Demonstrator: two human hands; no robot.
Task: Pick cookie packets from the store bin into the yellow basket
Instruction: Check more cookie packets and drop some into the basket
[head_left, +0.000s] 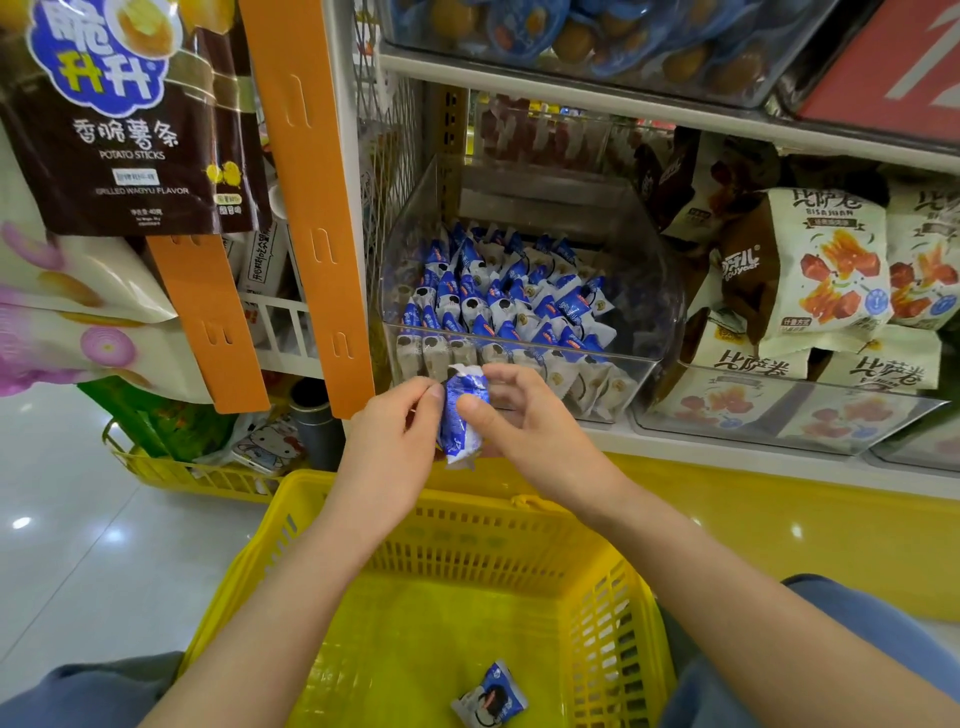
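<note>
- Held packet (461, 421): blue-and-white, pinched from both sides. Right hand (524, 423) has its thumb on the front face and fingers behind; left hand (395, 431) nips the left edge with thumb and curled fingers.
- Long axis near upright, crimped ends top and bottom, top leaning slightly right.
- Position: just in front of the clear store bin (652, 291), level with its lower front wall and clear of the packets stacked inside.
- Directly below: far rim of the yellow basket (519, 545). Open floor lies down and toward the person.
- Judgement: released here it may clip the rim; draw it nearer first.
- One loose packet (491, 696) lies on the basket floor, near side.
</note>
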